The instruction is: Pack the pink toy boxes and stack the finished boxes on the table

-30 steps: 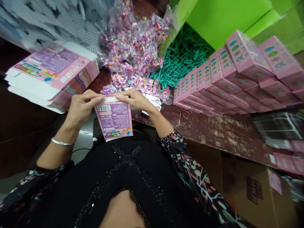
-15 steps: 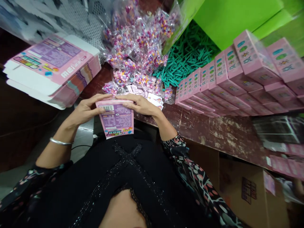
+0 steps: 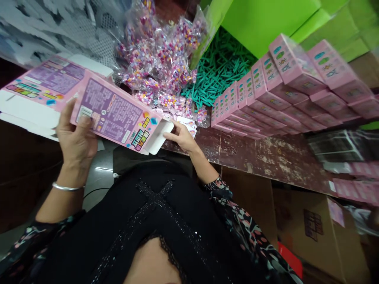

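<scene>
A pink and purple printed carton [image 3: 115, 112] is held tilted in front of my body, its back panel and barcode toward me. Closed round its left end is my left hand [image 3: 77, 136], the thumb lying near the barcode. My right hand [image 3: 181, 136] grips the right end by the open white flap [image 3: 160, 136], with the fingers partly hidden behind it. Behind the carton's left end lies a stack of flat pink cartons [image 3: 44, 85] with white flaps.
Clear bags of colourful beads [image 3: 160, 55] are heaped at the back, beside a pile of green sticks [image 3: 219, 67]. Finished-looking pink boxes [image 3: 266, 94] stand in rows along the worn brown table [image 3: 251, 154]. A brown cardboard box [image 3: 296, 221] sits below, at right.
The carton has turned from upright to slanting and moved left and up, with its end flap now showing open. My left hand has shifted to its left end, my right hand to the flap end.
</scene>
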The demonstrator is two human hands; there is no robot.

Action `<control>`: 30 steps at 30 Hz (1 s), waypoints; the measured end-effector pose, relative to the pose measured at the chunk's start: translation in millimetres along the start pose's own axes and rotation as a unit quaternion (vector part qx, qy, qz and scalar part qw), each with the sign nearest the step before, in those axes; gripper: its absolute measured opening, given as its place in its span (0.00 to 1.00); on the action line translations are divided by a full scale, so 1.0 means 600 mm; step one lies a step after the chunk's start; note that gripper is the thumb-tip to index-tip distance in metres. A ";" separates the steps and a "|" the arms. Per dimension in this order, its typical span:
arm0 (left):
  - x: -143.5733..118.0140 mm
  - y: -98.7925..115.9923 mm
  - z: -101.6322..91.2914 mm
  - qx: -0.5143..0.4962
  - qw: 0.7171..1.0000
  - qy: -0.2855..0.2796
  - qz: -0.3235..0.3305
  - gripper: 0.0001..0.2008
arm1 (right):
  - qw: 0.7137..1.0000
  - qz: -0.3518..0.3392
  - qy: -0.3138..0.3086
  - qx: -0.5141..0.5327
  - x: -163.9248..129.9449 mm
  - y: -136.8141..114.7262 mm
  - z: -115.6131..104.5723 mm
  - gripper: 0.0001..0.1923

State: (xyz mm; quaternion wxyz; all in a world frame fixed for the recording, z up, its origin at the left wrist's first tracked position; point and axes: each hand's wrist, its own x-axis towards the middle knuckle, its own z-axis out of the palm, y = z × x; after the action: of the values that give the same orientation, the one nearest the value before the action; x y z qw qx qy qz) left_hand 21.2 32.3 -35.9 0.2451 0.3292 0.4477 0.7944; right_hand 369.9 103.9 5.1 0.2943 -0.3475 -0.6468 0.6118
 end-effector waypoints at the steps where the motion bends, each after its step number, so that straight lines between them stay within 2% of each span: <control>1: -0.002 0.002 -0.003 0.023 0.999 -0.019 -0.020 0.59 | 0.999 0.016 0.040 0.034 -0.005 0.008 0.004 0.42; 3: -0.004 0.015 -0.014 0.129 0.987 -0.092 -0.025 0.63 | 0.990 0.037 0.107 0.084 -0.012 0.022 0.019 0.41; 4: -0.004 0.024 -0.020 0.202 0.969 -0.140 0.006 0.66 | 0.986 0.044 0.126 0.099 -0.015 0.029 0.029 0.40; 6: -0.003 0.042 -0.031 0.321 0.910 -0.244 0.093 0.70 | 0.984 0.057 0.123 0.113 -0.020 0.039 0.052 0.39; 8: -0.001 0.055 -0.034 0.355 0.855 -0.365 0.100 0.66 | 0.989 0.066 0.066 0.112 -0.028 0.043 0.071 0.38; 10: -0.004 0.061 -0.032 0.347 0.816 -0.461 0.027 0.56 | 0.994 0.052 -0.023 0.088 -0.040 0.035 0.074 0.37; 11: -0.006 0.062 -0.029 0.345 0.802 -0.487 -0.017 0.50 | 0.996 0.033 -0.055 0.060 -0.049 0.027 0.067 0.36; 12: -0.008 0.061 -0.028 0.349 0.795 -0.493 -0.052 0.45 | 0.998 0.011 -0.066 0.014 -0.059 0.017 0.053 0.34; 14: -0.011 0.057 -0.027 0.367 0.800 -0.466 -0.087 0.39 | 0.991 -0.025 -0.018 -0.133 -0.079 -0.004 0.010 0.31; 15: -0.011 0.053 -0.028 0.374 0.806 -0.448 -0.096 0.37 | 0.975 -0.029 0.025 -0.220 -0.088 -0.012 -0.015 0.31; 17: -0.011 0.043 -0.031 0.378 0.813 -0.428 -0.114 0.35 | 0.923 -0.009 0.083 -0.375 -0.101 -0.019 -0.060 0.33; 19: -0.010 0.031 -0.034 0.371 0.809 -0.437 -0.129 0.33 | 0.882 0.020 0.079 -0.463 -0.107 -0.014 -0.089 0.33; 21: -0.008 0.019 -0.036 0.359 0.806 -0.453 -0.128 0.30 | 0.867 0.033 0.063 -0.494 -0.108 -0.004 -0.102 0.29; 23: -0.005 0.011 -0.038 0.354 0.805 -0.461 -0.120 0.30 | 0.868 0.035 0.063 -0.491 -0.104 0.005 -0.107 0.25; 28: 0.001 0.008 -0.042 0.384 0.794 -0.454 -0.127 0.36 | 0.898 0.047 0.076 -0.431 -0.098 0.003 -0.128 0.21; 30: 0.002 0.009 -0.043 0.388 0.790 -0.456 -0.135 0.36 | 0.911 0.049 0.075 -0.402 -0.098 0.000 -0.140 0.16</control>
State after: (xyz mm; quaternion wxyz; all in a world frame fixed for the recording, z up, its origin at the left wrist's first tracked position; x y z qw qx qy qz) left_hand 0.8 16.6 -40.5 0.3772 0.6565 0.5945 0.2706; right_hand 471.9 105.5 14.0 0.1475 -0.5126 -0.7961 0.2857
